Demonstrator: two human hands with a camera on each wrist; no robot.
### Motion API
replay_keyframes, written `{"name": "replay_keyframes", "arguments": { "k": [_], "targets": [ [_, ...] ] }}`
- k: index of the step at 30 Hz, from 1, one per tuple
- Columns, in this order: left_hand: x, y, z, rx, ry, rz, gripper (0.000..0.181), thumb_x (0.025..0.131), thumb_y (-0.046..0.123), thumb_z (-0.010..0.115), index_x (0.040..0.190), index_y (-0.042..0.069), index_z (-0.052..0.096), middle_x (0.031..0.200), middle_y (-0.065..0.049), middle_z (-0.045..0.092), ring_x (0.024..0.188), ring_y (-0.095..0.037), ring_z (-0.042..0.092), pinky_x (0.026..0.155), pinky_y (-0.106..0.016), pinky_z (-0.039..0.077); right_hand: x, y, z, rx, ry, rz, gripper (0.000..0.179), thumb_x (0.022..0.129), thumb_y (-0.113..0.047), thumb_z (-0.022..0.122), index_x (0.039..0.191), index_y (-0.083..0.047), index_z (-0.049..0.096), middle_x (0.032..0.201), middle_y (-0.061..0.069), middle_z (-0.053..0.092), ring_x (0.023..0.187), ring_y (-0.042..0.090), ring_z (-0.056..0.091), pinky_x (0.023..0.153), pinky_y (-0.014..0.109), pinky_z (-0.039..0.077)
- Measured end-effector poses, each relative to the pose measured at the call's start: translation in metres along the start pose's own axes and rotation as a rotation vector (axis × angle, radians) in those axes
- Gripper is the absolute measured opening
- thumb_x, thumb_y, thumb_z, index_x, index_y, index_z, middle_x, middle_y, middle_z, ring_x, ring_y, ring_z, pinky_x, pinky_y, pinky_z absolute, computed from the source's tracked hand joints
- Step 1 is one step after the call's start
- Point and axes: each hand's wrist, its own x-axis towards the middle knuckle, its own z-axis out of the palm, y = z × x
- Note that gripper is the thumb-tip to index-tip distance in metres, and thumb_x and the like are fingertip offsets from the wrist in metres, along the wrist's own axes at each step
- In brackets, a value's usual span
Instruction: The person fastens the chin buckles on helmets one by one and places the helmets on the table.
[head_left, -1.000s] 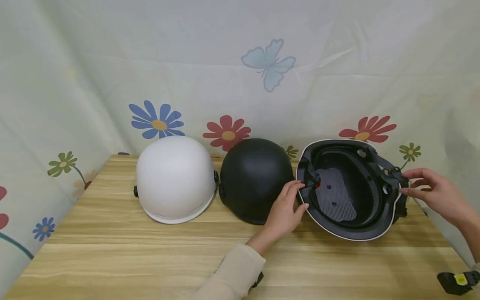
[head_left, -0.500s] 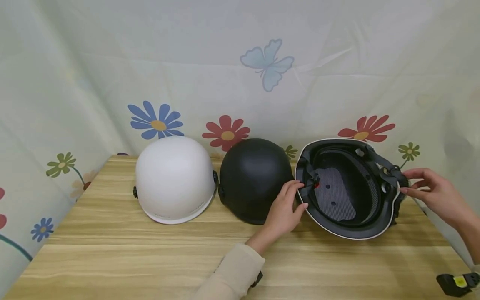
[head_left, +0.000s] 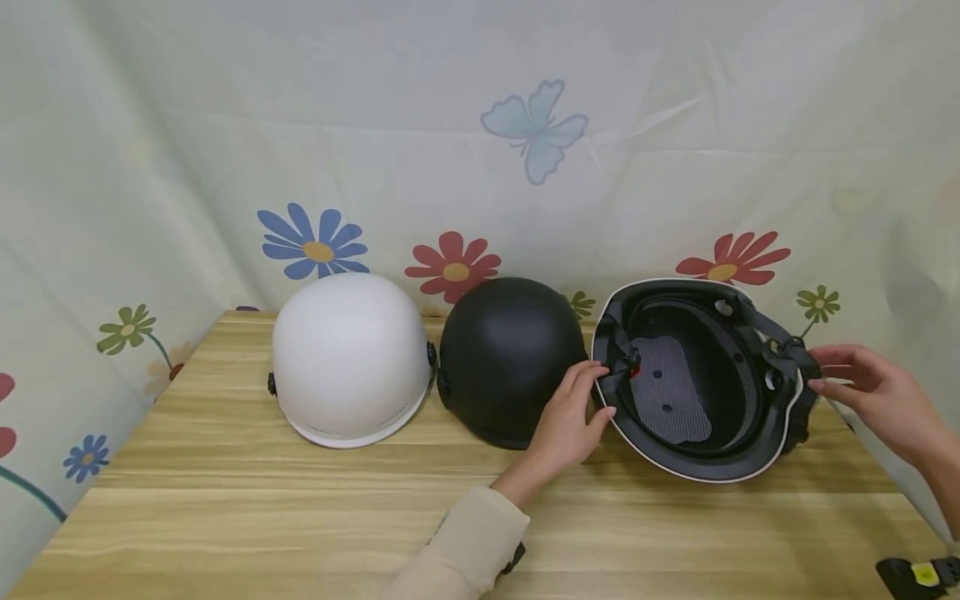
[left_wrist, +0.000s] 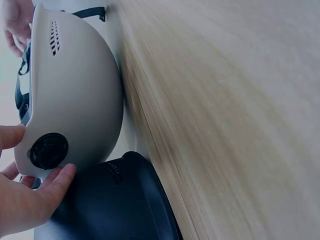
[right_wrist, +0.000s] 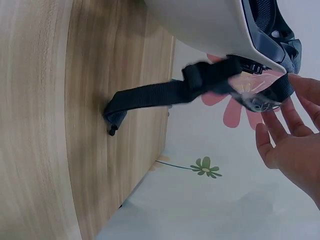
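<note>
My upturned white-shelled helmet (head_left: 697,383) lies at the right end of the wooden table (head_left: 300,517), just beside the black helmet (head_left: 513,358); whether the two touch, I cannot tell. The upright white helmet (head_left: 348,350) stands farther to the left.

With my left hand (head_left: 566,421) I hold the left rim lightly: one finger is bent over the edge, and my thumb presses the outside of the shell, near the black side knob (left_wrist: 49,151). My right hand (head_left: 881,396) is half closed at the opposite side, and its fingertips seem to pinch the black chin strap (right_wrist: 282,90); how firmly, I cannot say. Below it a webbing end (right_wrist: 150,97) hangs down to the wood, and the piece above this end is blurred.

I judge that the step in hand is to arrange the straps while I steady the shell. The next move, in my opinion, calls for a calm left hand and a right hand which guides the strap without tipping the round crown.

The opening faces up and toward me, so the grey padding (head_left: 667,392) inside is visible. Its oval looks longest from left to right, slanting a little downward to the right, though the viewing angle may deceive me.
</note>
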Motion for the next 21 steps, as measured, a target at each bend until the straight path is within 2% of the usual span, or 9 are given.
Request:
{"name": "replay_keyframes", "arguments": {
  "k": [9, 15, 17, 21],
  "targets": [
    [-0.001, 0.001, 0.0, 0.0, 0.002, -0.001, 0.045, 0.088, 0.017, 0.062, 0.13, 0.01, 0.046, 0.137, -0.005, 0.038, 0.119, -0.018, 0.046, 0.094, -0.029, 0.04, -0.005, 0.002, 0.001, -0.029, -0.005, 0.033, 0.025, 0.09, -0.006, 0.057, 0.112, 0.0, 0.048, 0.092, -0.018, 0.048, 0.076, -0.011, 0.047, 0.06, 0.01, 0.042],
    [-0.001, 0.0, 0.001, 0.002, 0.012, 0.004, 0.044, 0.088, 0.017, 0.062, 0.129, 0.011, 0.046, 0.136, -0.005, 0.039, 0.118, -0.018, 0.047, 0.093, -0.029, 0.041, -0.009, 0.006, 0.001, -0.01, -0.087, 0.033, 0.041, 0.091, -0.005, 0.055, 0.127, 0.002, 0.037, 0.106, 0.008, 0.049, 0.079, -0.013, 0.049, 0.061, 0.014, 0.046],
    [0.0, 0.001, 0.0, 0.002, 0.017, 0.003, 0.044, 0.088, 0.017, 0.062, 0.129, 0.011, 0.046, 0.135, -0.005, 0.039, 0.118, -0.018, 0.047, 0.093, -0.029, 0.041, -0.011, 0.008, 0.001, 0.03, -0.12, 0.029, 0.049, 0.091, -0.005, 0.054, 0.135, -0.002, 0.031, 0.108, 0.005, 0.048, 0.081, -0.012, 0.05, 0.062, 0.014, 0.047],
    [0.0, 0.001, 0.0, -0.001, 0.018, -0.007, 0.045, 0.088, 0.017, 0.062, 0.129, 0.01, 0.046, 0.135, -0.005, 0.039, 0.118, -0.018, 0.047, 0.093, -0.029, 0.041, -0.017, 0.014, 0.001, 0.162, -0.157, 0.01, 0.063, 0.09, 0.0, 0.054, 0.144, -0.011, 0.022, 0.103, -0.018, 0.05, 0.083, -0.008, 0.055, 0.064, 0.013, 0.047]
  ]
}}
